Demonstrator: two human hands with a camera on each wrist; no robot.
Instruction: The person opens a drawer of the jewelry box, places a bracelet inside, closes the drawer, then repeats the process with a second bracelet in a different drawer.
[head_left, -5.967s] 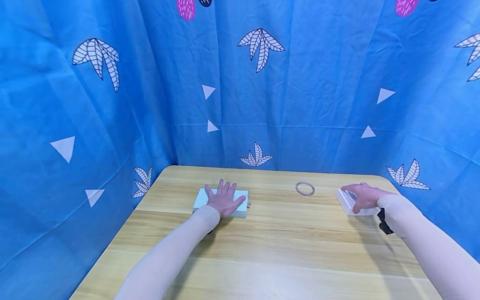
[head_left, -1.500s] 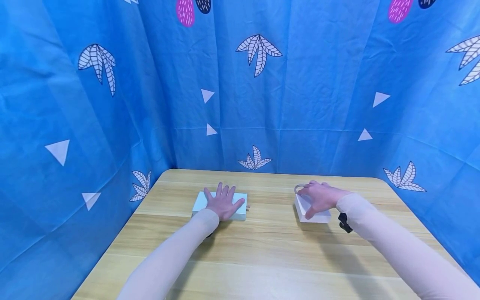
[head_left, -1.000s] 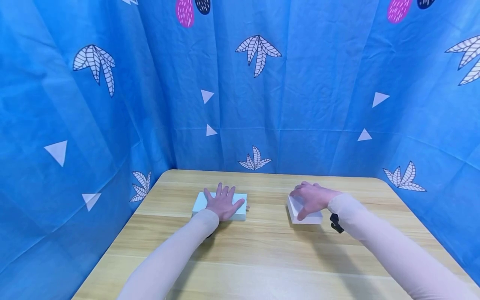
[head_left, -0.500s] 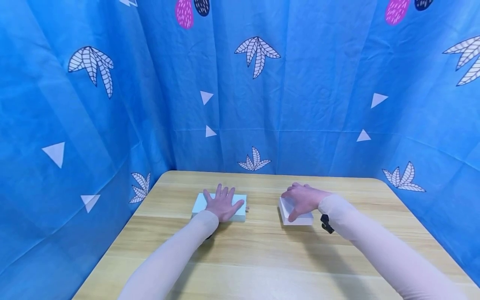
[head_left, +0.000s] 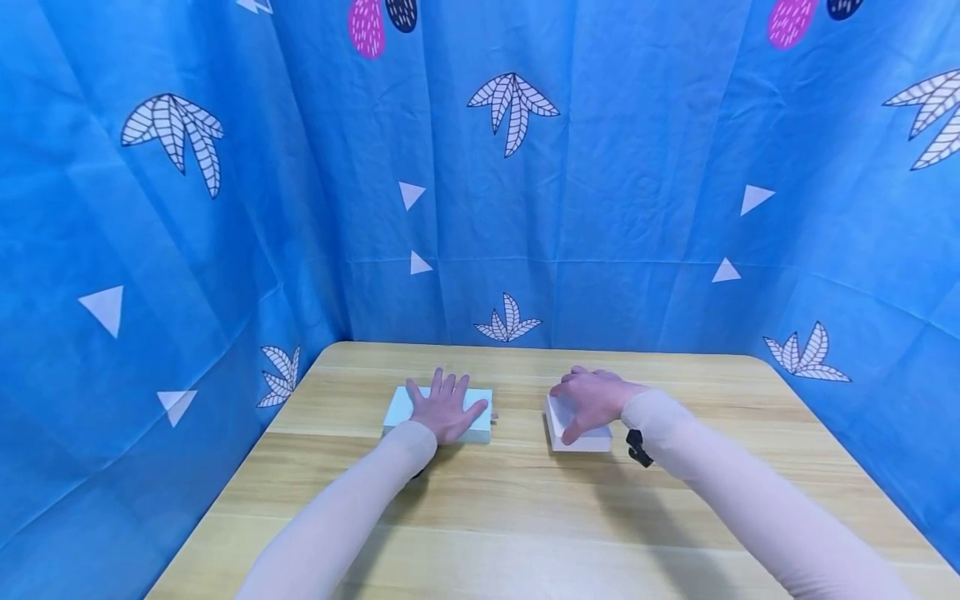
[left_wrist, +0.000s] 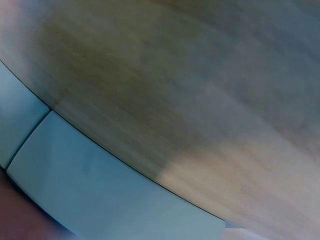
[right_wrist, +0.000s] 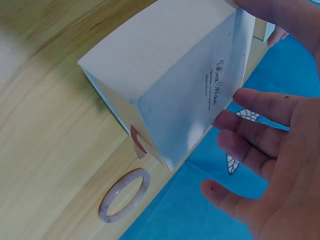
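Note:
My left hand (head_left: 447,406) lies flat, fingers spread, on top of a white rectangular box (head_left: 397,408) at the table's mid-left. The left wrist view shows only a blurred edge of that box (left_wrist: 100,190) against the wood. My right hand (head_left: 592,398) grips a smaller white box (head_left: 581,439) just right of centre, thumb on its near left side and fingers over its far side. In the right wrist view this box (right_wrist: 165,65) carries small script lettering, and my fingers (right_wrist: 260,107) reach round its side. A pink bangle (right_wrist: 125,195) lies on the table behind it, hidden in the head view.
The wooden table (head_left: 525,517) is walled by a blue patterned cloth (head_left: 525,208) at the back and both sides. A narrow gap of wood separates the two boxes. A black wrist strap (head_left: 637,447) sits on my right forearm.
My right hand has carried the small white box leftward across the table, from the right edge past the bangle toward the larger box. The left hand has stayed flat on its box.

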